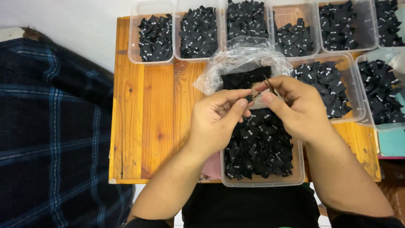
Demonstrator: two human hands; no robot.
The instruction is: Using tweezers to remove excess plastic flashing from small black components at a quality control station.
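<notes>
My left hand (217, 120) and my right hand (295, 107) meet above a clear plastic tub (263, 180) full of small black fabric labels (259, 145). The left thumb and forefinger pinch a small black label (249, 98). My right hand grips a small pair of thin metal snips (270, 86), with the tip right at the label. Behind the hands lies a clear plastic bag (236, 63) with more black labels inside.
Several clear tubs of black labels line the back (156, 38) and right side (329, 84) of the wooden table (147, 122). A dark blue checked cloth (50, 135) lies to the left of the table. A teal surface (392, 141) shows at the right edge.
</notes>
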